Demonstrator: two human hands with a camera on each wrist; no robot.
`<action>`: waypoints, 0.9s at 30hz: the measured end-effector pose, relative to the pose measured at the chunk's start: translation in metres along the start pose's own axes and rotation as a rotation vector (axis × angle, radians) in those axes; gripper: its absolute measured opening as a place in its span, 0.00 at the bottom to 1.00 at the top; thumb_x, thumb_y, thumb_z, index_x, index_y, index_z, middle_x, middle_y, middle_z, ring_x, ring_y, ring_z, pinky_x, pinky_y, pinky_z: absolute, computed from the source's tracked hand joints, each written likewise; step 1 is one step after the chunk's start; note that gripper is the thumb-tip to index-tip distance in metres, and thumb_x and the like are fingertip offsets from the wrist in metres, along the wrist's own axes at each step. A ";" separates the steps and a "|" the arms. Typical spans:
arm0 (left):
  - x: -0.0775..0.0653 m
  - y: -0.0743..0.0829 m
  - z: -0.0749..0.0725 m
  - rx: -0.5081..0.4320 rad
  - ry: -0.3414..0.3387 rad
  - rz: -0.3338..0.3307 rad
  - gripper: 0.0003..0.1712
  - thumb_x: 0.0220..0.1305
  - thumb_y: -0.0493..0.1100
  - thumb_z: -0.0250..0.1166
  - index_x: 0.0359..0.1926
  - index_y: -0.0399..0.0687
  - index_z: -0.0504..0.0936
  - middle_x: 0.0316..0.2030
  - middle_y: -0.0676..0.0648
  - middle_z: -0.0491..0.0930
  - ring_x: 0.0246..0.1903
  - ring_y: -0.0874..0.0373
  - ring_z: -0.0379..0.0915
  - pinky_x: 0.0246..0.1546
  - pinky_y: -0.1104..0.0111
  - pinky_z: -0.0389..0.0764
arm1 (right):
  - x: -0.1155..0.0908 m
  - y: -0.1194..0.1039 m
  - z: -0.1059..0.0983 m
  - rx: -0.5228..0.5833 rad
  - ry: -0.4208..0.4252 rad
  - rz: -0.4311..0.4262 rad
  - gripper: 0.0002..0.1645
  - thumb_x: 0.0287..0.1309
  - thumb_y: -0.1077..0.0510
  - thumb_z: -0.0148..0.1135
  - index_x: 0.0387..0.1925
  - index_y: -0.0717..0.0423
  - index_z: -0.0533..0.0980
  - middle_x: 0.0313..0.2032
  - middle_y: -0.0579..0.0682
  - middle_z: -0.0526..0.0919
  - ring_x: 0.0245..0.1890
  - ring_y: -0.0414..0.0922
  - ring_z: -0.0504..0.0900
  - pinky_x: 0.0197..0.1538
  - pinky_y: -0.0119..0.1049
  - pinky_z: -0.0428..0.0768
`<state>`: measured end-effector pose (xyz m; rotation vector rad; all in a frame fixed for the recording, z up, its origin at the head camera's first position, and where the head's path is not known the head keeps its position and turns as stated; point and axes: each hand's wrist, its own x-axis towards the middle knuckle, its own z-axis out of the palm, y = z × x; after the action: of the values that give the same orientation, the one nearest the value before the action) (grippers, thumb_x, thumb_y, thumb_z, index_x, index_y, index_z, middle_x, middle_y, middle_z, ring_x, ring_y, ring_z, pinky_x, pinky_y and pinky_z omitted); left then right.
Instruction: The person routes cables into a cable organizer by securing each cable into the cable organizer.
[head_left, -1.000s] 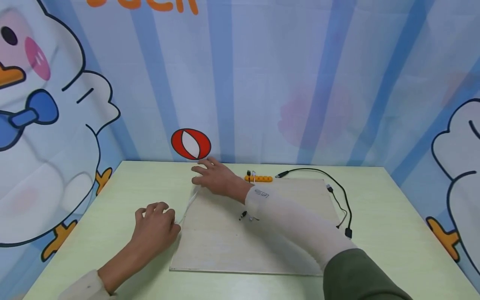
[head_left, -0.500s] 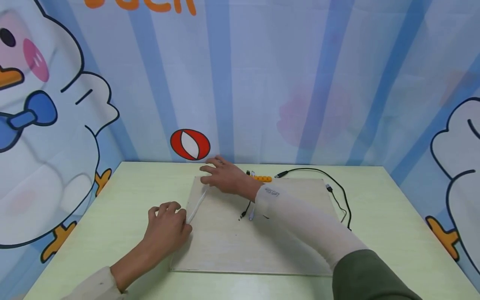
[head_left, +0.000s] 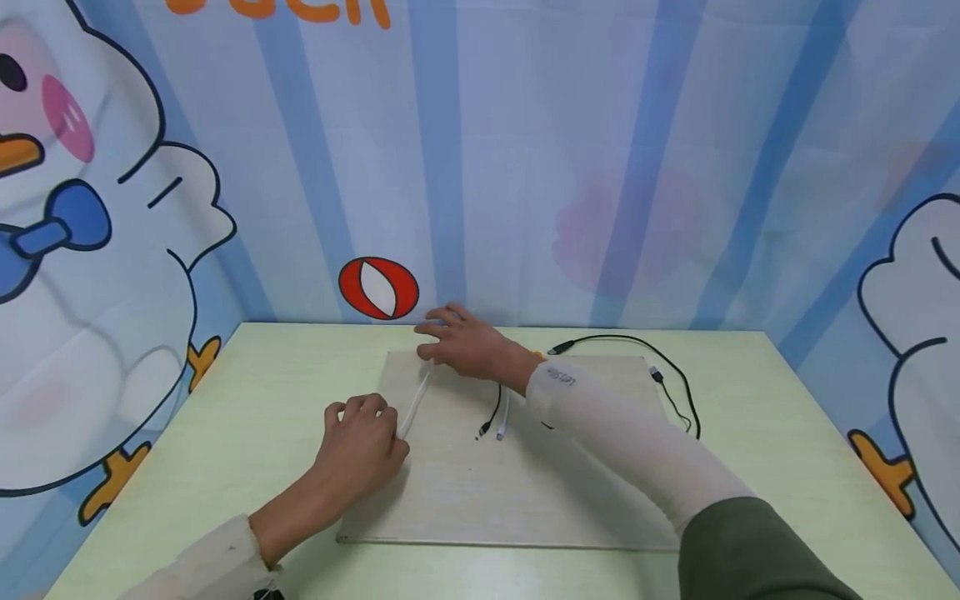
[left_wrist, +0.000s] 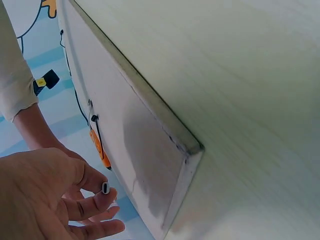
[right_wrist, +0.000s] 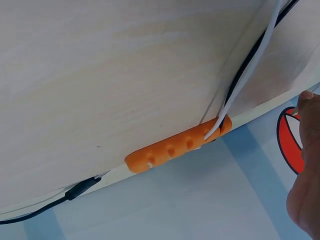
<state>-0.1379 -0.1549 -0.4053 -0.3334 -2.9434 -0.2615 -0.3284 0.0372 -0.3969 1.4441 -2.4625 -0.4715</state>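
Note:
Between my two hands a white cable [head_left: 416, 404] runs taut over the left part of a pale board [head_left: 465, 500]. My left hand [head_left: 358, 454] pinches the near end; in the left wrist view a small USB-C plug [left_wrist: 105, 188] pokes out between thumb and fingertip. The far end is pinched by my right hand [head_left: 468, 346], above the board's back left corner, its other fingers spread. In the right wrist view an orange cable holder [right_wrist: 170, 150] lies along the board's back edge. A black cable [right_wrist: 245, 65] and another white cable [right_wrist: 255, 60] sit in its slots.
A long black cable [head_left: 678, 367] curves round the board's back right corner. Beside it lies a shorter thin cable with a USB plug [head_left: 657, 375]. The pale table [head_left: 795, 467] ends at a printed blue backdrop [head_left: 510, 167].
Both hands have moved right with the white cable between them, from the board's left edge to over the board. My right arm now hides most of the orange holder in the head view.

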 end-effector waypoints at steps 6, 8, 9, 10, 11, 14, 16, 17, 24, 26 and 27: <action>0.004 0.007 0.002 -0.019 -0.011 -0.007 0.06 0.71 0.39 0.69 0.36 0.41 0.85 0.52 0.37 0.84 0.64 0.32 0.77 0.69 0.31 0.72 | -0.005 0.007 0.000 -0.016 0.038 -0.011 0.11 0.86 0.50 0.62 0.62 0.37 0.81 0.84 0.47 0.73 0.83 0.55 0.70 0.86 0.55 0.66; 0.005 0.010 0.004 -0.026 -0.012 -0.004 0.06 0.71 0.38 0.68 0.36 0.41 0.85 0.52 0.37 0.84 0.63 0.32 0.77 0.69 0.32 0.72 | -0.008 0.009 0.000 -0.027 0.052 -0.018 0.10 0.85 0.50 0.62 0.61 0.38 0.81 0.83 0.47 0.73 0.82 0.54 0.71 0.86 0.54 0.67; 0.005 0.011 0.004 -0.030 -0.011 -0.001 0.06 0.71 0.38 0.68 0.36 0.40 0.85 0.52 0.37 0.84 0.63 0.32 0.78 0.69 0.32 0.72 | -0.009 0.010 -0.001 -0.032 0.057 -0.022 0.10 0.85 0.50 0.62 0.61 0.38 0.80 0.83 0.47 0.74 0.81 0.54 0.71 0.85 0.54 0.67; 0.006 0.013 0.005 -0.034 -0.011 0.002 0.06 0.71 0.38 0.68 0.36 0.40 0.85 0.52 0.37 0.84 0.63 0.32 0.78 0.68 0.32 0.72 | -0.010 0.011 -0.001 -0.033 0.059 -0.025 0.10 0.85 0.50 0.62 0.60 0.38 0.80 0.82 0.47 0.74 0.81 0.54 0.71 0.85 0.54 0.68; 0.007 0.015 0.005 -0.038 -0.012 0.006 0.06 0.71 0.38 0.68 0.36 0.40 0.85 0.52 0.37 0.84 0.63 0.32 0.78 0.68 0.32 0.72 | -0.011 0.012 -0.002 -0.033 0.056 -0.026 0.09 0.85 0.50 0.62 0.60 0.38 0.80 0.82 0.47 0.74 0.81 0.54 0.72 0.85 0.54 0.68; 0.008 0.020 0.008 -0.048 -0.009 0.020 0.06 0.71 0.38 0.68 0.36 0.39 0.85 0.51 0.37 0.84 0.61 0.33 0.79 0.68 0.32 0.72 | -0.015 0.014 -0.003 -0.007 0.034 -0.027 0.10 0.86 0.51 0.61 0.61 0.39 0.80 0.82 0.48 0.74 0.81 0.55 0.71 0.85 0.55 0.68; 0.009 0.023 0.010 -0.057 -0.007 0.031 0.06 0.70 0.38 0.67 0.35 0.40 0.84 0.50 0.37 0.84 0.61 0.33 0.79 0.67 0.33 0.73 | -0.017 0.016 -0.003 0.017 0.016 -0.026 0.10 0.86 0.51 0.61 0.61 0.39 0.80 0.82 0.48 0.74 0.81 0.56 0.72 0.85 0.56 0.68; 0.010 0.025 0.011 -0.063 -0.006 0.036 0.06 0.70 0.38 0.67 0.35 0.40 0.84 0.50 0.38 0.84 0.60 0.33 0.79 0.67 0.33 0.73 | -0.018 0.017 -0.003 0.027 0.005 -0.026 0.11 0.86 0.51 0.61 0.62 0.39 0.80 0.83 0.48 0.74 0.81 0.55 0.72 0.85 0.56 0.68; 0.014 0.035 0.017 -0.069 -0.002 0.069 0.07 0.70 0.38 0.67 0.33 0.42 0.82 0.50 0.38 0.84 0.59 0.34 0.80 0.66 0.33 0.73 | -0.027 0.025 0.002 0.062 -0.014 -0.050 0.11 0.86 0.51 0.60 0.62 0.41 0.80 0.81 0.49 0.76 0.79 0.54 0.75 0.81 0.57 0.72; 0.015 0.038 0.019 -0.070 0.003 0.076 0.08 0.71 0.39 0.67 0.32 0.42 0.81 0.49 0.37 0.84 0.59 0.33 0.79 0.66 0.33 0.73 | -0.029 0.027 0.004 0.072 -0.019 -0.051 0.11 0.86 0.51 0.60 0.62 0.41 0.79 0.81 0.49 0.77 0.78 0.54 0.76 0.79 0.57 0.73; 0.015 0.040 0.020 -0.069 0.005 0.079 0.08 0.71 0.39 0.67 0.32 0.42 0.81 0.50 0.37 0.84 0.59 0.33 0.79 0.66 0.33 0.73 | -0.031 0.028 0.005 0.080 -0.020 -0.048 0.11 0.86 0.51 0.60 0.62 0.41 0.79 0.81 0.49 0.77 0.78 0.54 0.76 0.79 0.57 0.73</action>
<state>-0.1464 -0.1098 -0.4159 -0.4565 -2.9127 -0.3532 -0.3377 0.0774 -0.3918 1.5401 -2.4934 -0.4035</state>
